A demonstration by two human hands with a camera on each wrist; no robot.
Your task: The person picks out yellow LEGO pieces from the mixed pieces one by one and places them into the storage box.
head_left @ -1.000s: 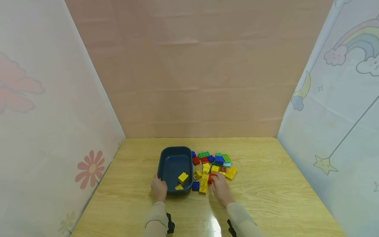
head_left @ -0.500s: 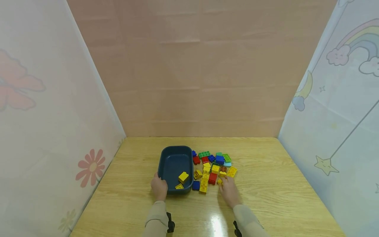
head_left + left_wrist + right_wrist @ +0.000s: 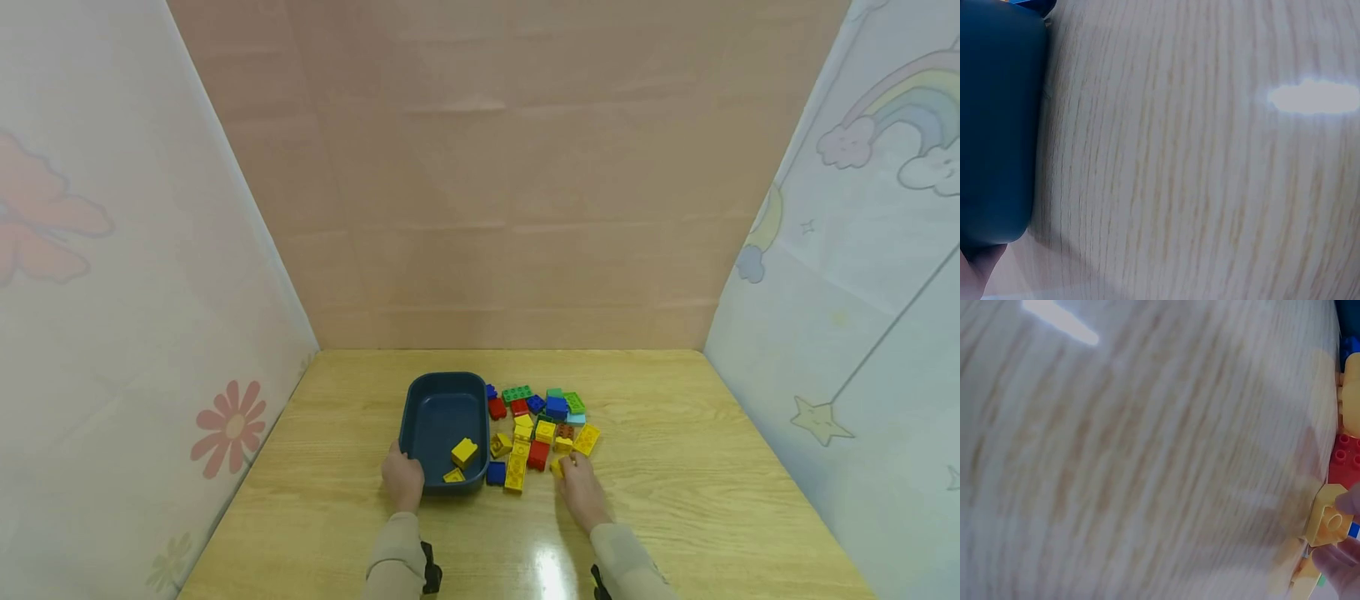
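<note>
My left hand [image 3: 403, 480] grips the near left side of a dark blue plastic bin [image 3: 442, 414]. Inside the bin, toward its near end, lie a yellow block [image 3: 464, 452] and a smaller yellow piece [image 3: 453, 476]. In the left wrist view, the bin's outer wall [image 3: 997, 125] fills the left edge. Between thumb and fingers, my right hand [image 3: 582, 492] pinches a small yellow building block [image 3: 1321, 520], its hollow underside facing the right wrist camera. That block is at the near right of the pile, partly covered by the fingers.
A pile of building blocks lies right of the bin: a red block [image 3: 537, 455], a yellow stack [image 3: 516, 472], a blue block [image 3: 496, 473], a green plate [image 3: 517, 393] and several others. The wooden table [image 3: 712, 483] meets a brown back wall [image 3: 502, 208].
My right hand has left the red block, shifted right and taken hold of the small yellow block, turning it slightly. The left hand and bin have stayed put.
</note>
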